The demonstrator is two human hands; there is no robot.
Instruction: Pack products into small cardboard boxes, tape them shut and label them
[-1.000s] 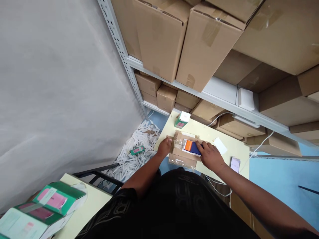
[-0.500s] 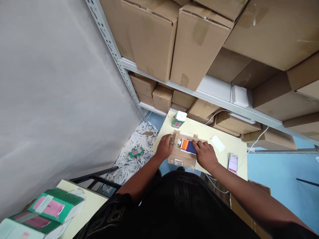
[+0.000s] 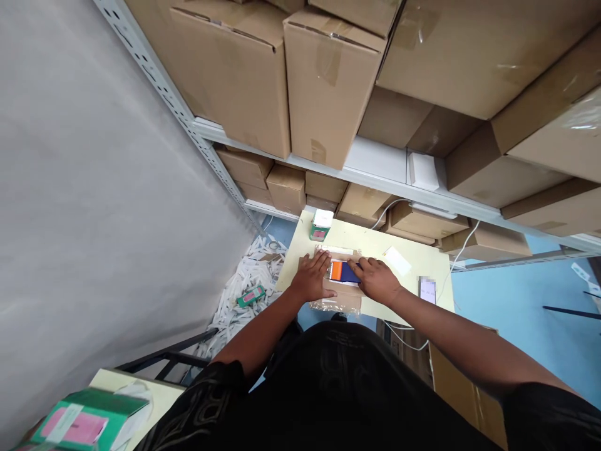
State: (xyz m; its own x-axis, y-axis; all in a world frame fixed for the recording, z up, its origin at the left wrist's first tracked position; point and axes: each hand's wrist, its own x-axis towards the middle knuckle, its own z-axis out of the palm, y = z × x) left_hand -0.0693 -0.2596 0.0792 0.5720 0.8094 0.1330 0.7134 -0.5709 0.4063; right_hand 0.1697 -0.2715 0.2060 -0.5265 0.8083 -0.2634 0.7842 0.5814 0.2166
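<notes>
Many cartons [image 3: 328,81] crowd the shelf beyond both hands. Below them, the desk [image 3: 370,241] carries a flat cardboard parcel [image 3: 339,302], which lies under the hands at the near edge. Its long axis seems to run away from the person, though the film wrap blurs its outline. The left hand [image 3: 313,279] lies flat and spread on the parcel. The right hand [image 3: 375,280] also lies flat, with its fingertips on an orange-and-blue packet [image 3: 342,272]. This packet runs hand to hand, orange end leftward. The parcel looks light, stiff and film-slick, so the cardboard edges offer the surest hold. A green box [image 3: 320,224] stands beyond the left hand, and a phone [image 3: 427,290] lies right of the right hand.
</notes>
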